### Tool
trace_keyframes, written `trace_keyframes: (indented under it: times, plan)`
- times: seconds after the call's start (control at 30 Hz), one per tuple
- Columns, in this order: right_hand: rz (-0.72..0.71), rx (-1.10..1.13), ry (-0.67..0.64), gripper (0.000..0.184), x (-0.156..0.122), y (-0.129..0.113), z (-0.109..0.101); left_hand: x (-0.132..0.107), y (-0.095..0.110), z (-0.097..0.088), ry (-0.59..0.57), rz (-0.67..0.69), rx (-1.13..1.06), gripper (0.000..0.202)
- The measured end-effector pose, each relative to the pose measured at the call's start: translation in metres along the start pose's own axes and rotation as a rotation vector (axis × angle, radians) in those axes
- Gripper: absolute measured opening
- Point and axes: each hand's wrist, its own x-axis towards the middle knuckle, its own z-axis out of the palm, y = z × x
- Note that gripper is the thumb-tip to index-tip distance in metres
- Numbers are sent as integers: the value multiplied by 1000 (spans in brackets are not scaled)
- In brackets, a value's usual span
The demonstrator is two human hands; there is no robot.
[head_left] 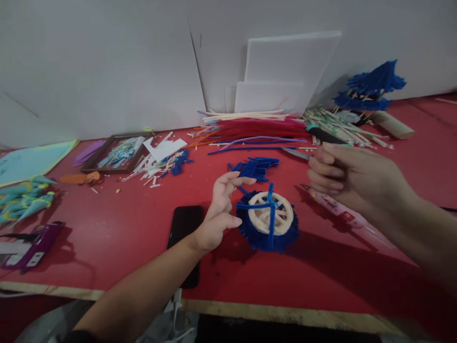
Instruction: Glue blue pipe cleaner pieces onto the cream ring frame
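My left hand (222,209) is beside the wheel-shaped piece, thumb and fingers apart, with nothing seen between them. This piece has a cream ring with spokes (252,216) on a round, fringed dark blue base (250,237). Bent blue pipe cleaner strips (272,224) lie across the ring. On the right, my right hand (339,174) is closed in the air around scissors; a metal blade (297,153) and a black and teal handle (323,135) stick out, the rest hidden by the fingers. Under that forearm lies a pink glue gun pen (335,209).
Cut blue pieces (255,167) lie behind the wheel piece, long pipe cleaners (257,128) farther back. A black phone (183,224) is left of it. A brown frame (93,165), paper scraps (166,150) and a purple tool (35,247) sit left; a blue roofed model (374,85) stands back right.
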Motion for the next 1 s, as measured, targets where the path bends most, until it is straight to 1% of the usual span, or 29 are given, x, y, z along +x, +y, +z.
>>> trace_keyframes:
  times: [0.13,0.27,0.33,0.4,0.47,0.5,0.53,0.6,0.67,0.77,0.8,0.87,0.9,0.93,1.0]
  plan:
    - [-63,-103,42,58,15,0,-19,1,-6,-6,-37,33,27,76]
    - [-104,-274,91,63,31,10,-41,4,-11,-13,28,56,39,72]
    - [-110,-413,137,58,36,17,-54,5,-12,-15,51,61,50,70]
    - [-119,-594,171,48,39,25,-64,5,-12,-16,69,67,64,69]
    - [-132,-786,161,34,42,33,-71,5,-12,-16,85,73,80,68]
    - [-138,-874,142,31,43,38,-73,5,-11,-16,95,79,89,67]
    - [-144,-951,120,30,46,42,-74,5,-12,-16,106,86,96,66]
    - [-158,-1071,84,34,50,49,-77,6,-11,-14,134,111,109,61]
    - [-173,-1160,70,38,52,51,-81,7,-8,-12,172,149,122,55]
    - [-199,-1250,93,40,52,42,-93,9,7,-4,237,195,157,41]
    - [-215,-1266,97,44,50,38,-96,10,15,-1,259,195,181,33]
    - [-263,-1278,74,52,42,28,-103,11,34,5,265,174,290,22]
    - [-288,-1275,48,53,36,26,-105,13,43,7,234,148,328,17]
    - [-307,-1266,18,51,28,24,-108,14,51,9,171,118,368,14]
    - [-315,-1259,21,45,7,28,-115,16,63,11,75,92,445,15]
